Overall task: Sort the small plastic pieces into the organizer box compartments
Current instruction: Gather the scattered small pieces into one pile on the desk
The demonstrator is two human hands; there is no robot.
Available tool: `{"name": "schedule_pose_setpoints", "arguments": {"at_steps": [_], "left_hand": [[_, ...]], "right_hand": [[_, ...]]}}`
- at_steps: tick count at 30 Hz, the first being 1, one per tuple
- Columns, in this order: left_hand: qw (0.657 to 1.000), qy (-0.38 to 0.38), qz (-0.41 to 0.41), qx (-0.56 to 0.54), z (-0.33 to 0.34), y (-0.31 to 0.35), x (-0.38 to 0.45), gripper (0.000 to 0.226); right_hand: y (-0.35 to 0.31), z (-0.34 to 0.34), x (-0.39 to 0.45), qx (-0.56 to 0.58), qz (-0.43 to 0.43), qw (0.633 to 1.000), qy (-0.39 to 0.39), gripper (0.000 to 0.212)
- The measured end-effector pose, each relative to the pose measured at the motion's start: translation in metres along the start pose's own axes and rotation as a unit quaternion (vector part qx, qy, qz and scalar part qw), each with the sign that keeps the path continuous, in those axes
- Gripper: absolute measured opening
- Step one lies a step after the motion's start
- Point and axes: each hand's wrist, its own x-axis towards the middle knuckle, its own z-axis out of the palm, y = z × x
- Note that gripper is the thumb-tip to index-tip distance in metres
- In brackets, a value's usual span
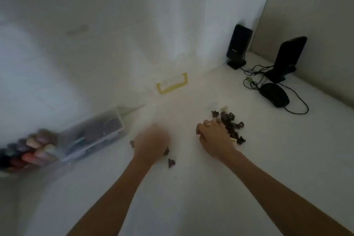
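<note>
A white worktop [191, 188] is seen in a dim room corner. The left hand [151, 142] is blurred, knuckles up, fingers curled downward; whether anything is held cannot be told. Three small dark pieces [171, 162] lie beside it. The right hand [214, 136] is laid on the pile of dark pieces [231, 124], fingers loosely spread. Left, a clear organizer box [92, 136] is blurred. Farther off, a yellow handle [172, 87], a mouse [274, 95] and two speakers [238, 46] stand against white walls.

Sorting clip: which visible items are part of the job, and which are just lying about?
Job: pile of dark pieces; loose pieces by the left hand; right hand at the pile; clear organizer box, blurred.

Lying about: two speakers, mouse, cables, yellow handle.
</note>
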Motion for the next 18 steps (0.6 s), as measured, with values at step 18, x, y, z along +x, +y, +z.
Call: {"name": "schedule_pose_setpoints", "arguments": {"at_steps": [18], "left_hand": [[0.992,0.125,-0.003,-0.034,0.029,-0.015,-0.028,0.036]], "right_hand": [[-0.001,0.054,0.008,0.011,-0.078,0.966,0.246,0.017]]}}
